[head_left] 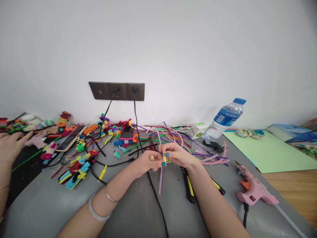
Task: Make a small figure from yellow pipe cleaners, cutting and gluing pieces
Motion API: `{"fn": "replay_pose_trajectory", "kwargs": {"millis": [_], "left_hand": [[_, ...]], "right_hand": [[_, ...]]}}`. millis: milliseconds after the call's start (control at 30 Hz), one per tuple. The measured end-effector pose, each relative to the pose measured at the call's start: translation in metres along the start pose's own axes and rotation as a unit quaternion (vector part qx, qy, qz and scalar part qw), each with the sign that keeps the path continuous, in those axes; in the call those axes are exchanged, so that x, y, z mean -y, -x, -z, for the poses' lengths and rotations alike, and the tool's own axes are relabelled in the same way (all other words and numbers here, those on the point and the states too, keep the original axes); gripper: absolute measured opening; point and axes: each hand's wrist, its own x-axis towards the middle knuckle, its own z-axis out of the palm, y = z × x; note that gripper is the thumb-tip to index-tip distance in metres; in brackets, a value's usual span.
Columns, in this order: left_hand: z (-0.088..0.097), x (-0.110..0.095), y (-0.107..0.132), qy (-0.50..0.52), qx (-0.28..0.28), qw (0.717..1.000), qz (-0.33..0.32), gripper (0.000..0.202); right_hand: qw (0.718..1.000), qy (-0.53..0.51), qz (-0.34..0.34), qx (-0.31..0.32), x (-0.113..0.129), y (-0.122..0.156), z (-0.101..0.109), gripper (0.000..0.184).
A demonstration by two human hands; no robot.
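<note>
Above the middle of the grey table, my left hand point(146, 162) and my right hand point(180, 155) meet fingertip to fingertip. Between them is a small pale yellow piece of pipe cleaner point(164, 158), pinched by both; its full shape is hidden by the fingers. A pale lilac pipe cleaner point(160, 183) hangs or lies just below my hands. Yellow-and-black tool handles point(189, 188) rest partly under my right forearm. Behind my hands spreads a loose heap of pink, purple, green and orange pipe cleaners point(173, 134).
Finished fuzzy figures point(76, 168) and phones point(71, 137) crowd the left, near another person's hand point(11, 147). Rightward are a tilted water bottle point(224, 119), a drink carton point(198, 130), keys point(214, 145), a pink glue gun point(255, 191) and green paper point(277, 152). Black cables point(155, 191) cross the table.
</note>
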Motion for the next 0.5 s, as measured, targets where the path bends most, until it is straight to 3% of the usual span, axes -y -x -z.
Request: {"fn": "replay_pose_trajectory", "kwargs": {"millis": [333,500], "left_hand": [[-0.0035,-0.0025,-0.0007,-0.006,-0.014,1.000,0.006,0.041],[-0.0049,-0.0013,-0.0008,-0.008,-0.009,1.000,0.013,0.039]], "right_hand": [[0.999,0.032,0.005,-0.008,0.0010,0.0017,0.0002,0.024],[0.998,0.046,-0.007,0.030,0.0043,0.0050,0.0039,0.020]]}}
